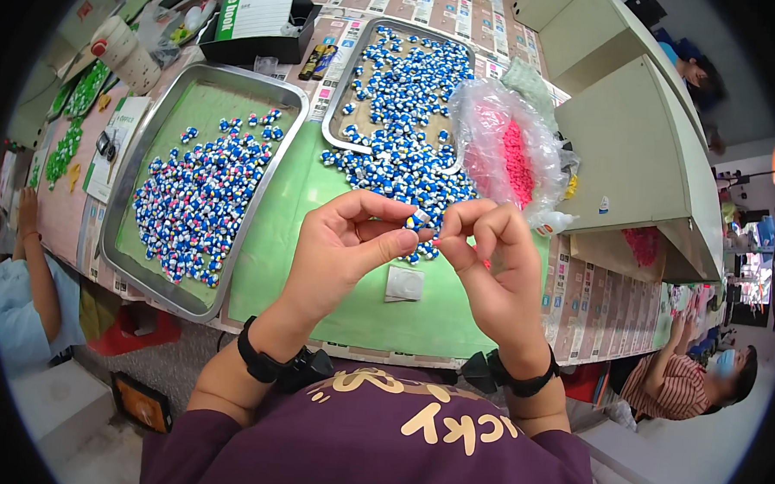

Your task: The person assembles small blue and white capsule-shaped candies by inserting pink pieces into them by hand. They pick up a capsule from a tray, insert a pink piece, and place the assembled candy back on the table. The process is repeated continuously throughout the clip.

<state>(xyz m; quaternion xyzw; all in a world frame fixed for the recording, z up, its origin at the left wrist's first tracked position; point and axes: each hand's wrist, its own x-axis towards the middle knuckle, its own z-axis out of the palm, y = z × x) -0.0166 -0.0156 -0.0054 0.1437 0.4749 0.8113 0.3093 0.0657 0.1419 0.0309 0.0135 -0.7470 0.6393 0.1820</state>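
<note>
Between the thumb and forefinger of my left hand (340,244) is a small blue-and-white figure piece (418,219). Close beside it, my right hand (503,269) is closed in a pinch; a speck of pink shows near its fingertips, but what it holds is too small to make out. Just beyond my hands, a heap of similar blue-and-white pieces (399,175) spills over the green mat (287,264) from a metal tray (333,110). A small pale square pad (405,283) lies on the mat below my fingers.
A larger metal tray (300,108) at left holds many pieces with pink bits. To the right, a clear plastic bag (475,129) contains small pink parts (516,161), with a white squeeze bottle (553,221) beside it. Grey cabinets (625,149) border the right side. Other people sit at both sides.
</note>
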